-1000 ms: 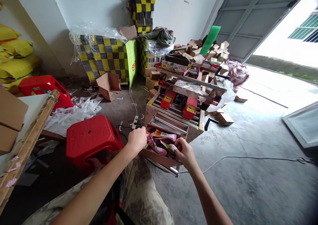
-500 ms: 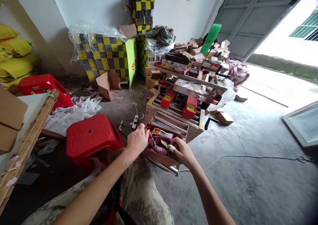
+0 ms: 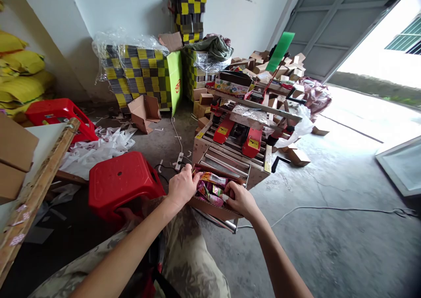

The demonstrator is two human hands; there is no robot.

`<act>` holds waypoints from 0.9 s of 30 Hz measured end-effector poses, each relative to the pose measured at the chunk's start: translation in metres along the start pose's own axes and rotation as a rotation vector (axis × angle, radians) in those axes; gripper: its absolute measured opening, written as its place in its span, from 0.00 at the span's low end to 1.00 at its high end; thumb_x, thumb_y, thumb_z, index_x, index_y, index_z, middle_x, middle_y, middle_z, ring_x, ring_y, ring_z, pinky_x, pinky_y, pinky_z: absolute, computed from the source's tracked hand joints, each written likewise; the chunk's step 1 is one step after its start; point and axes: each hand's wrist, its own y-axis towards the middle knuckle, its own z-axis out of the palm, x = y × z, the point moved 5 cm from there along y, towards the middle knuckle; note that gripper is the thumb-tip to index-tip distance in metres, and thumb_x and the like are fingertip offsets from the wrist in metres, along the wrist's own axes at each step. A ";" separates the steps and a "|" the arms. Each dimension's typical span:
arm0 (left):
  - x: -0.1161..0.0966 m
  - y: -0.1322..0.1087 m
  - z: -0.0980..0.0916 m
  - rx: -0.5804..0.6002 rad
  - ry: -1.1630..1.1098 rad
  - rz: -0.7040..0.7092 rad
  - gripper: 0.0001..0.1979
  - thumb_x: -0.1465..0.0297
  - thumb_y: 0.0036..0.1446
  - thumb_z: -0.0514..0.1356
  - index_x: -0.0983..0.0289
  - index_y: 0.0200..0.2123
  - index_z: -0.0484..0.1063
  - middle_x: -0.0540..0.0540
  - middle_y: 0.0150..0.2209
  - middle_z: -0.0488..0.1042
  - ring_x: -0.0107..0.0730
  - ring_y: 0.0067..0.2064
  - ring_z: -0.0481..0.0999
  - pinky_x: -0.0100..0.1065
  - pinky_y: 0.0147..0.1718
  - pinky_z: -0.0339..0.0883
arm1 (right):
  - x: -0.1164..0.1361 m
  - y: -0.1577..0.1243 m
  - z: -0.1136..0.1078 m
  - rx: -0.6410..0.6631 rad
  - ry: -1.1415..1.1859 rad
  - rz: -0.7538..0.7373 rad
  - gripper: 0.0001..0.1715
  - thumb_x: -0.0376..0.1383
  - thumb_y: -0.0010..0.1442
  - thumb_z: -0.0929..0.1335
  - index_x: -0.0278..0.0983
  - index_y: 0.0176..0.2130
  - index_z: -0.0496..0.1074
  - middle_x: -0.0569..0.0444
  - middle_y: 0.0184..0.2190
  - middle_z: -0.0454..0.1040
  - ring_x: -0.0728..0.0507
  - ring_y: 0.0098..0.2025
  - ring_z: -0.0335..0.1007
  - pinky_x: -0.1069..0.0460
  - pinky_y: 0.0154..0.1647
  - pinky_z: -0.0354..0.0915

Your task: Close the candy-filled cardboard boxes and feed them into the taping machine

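A small open cardboard box (image 3: 213, 206) sits at the near end of the roller conveyor, in front of my knees. Inside it lie several shiny snack packets (image 3: 210, 194), mostly purple and pink, with an orange one showing a barcode along the far side. My left hand (image 3: 183, 185) is closed over the box's left edge, thumb on the inner side. Reaching in at the right end, my right hand (image 3: 241, 198) has its fingers curled round the end of a packet. A white wrap covers one of its fingertips. The fingertips are partly hidden among the packets.
Beyond the box stands a carton-sealing machine (image 3: 237, 133) with red side guides and a crank. A red stool (image 3: 120, 182) is at my left, beside a wood-edged table (image 3: 39, 184). Cables cross the floor. Folded cartons (image 3: 138, 76) are stacked by the wall.
My right hand has shifted slightly, its fingers curling deeper among the packets. The left thumb has moved a little further inward over the packets. The box stays where it was.
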 end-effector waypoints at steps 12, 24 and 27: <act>0.000 -0.001 0.000 -0.036 0.028 0.017 0.15 0.60 0.63 0.43 0.63 0.41 0.60 0.57 0.36 0.75 0.43 0.35 0.77 0.35 0.28 0.65 | 0.002 -0.001 0.000 0.005 -0.015 0.002 0.06 0.34 0.51 0.67 0.38 0.31 0.64 0.60 0.23 0.65 0.49 0.27 0.58 0.55 0.26 0.47; 0.002 -0.002 0.000 0.006 -0.028 0.023 0.21 0.53 0.62 0.40 0.62 0.43 0.60 0.58 0.40 0.74 0.43 0.39 0.76 0.36 0.31 0.65 | -0.002 0.000 0.003 -0.011 -0.004 0.004 0.06 0.35 0.50 0.67 0.39 0.31 0.64 0.60 0.24 0.65 0.49 0.27 0.59 0.56 0.25 0.48; 0.001 0.000 0.001 0.026 0.001 0.004 0.19 0.54 0.62 0.43 0.63 0.43 0.60 0.59 0.40 0.74 0.44 0.38 0.76 0.36 0.31 0.66 | -0.002 -0.001 0.003 -0.015 -0.005 0.003 0.06 0.36 0.50 0.67 0.39 0.30 0.64 0.60 0.23 0.65 0.49 0.27 0.59 0.56 0.25 0.48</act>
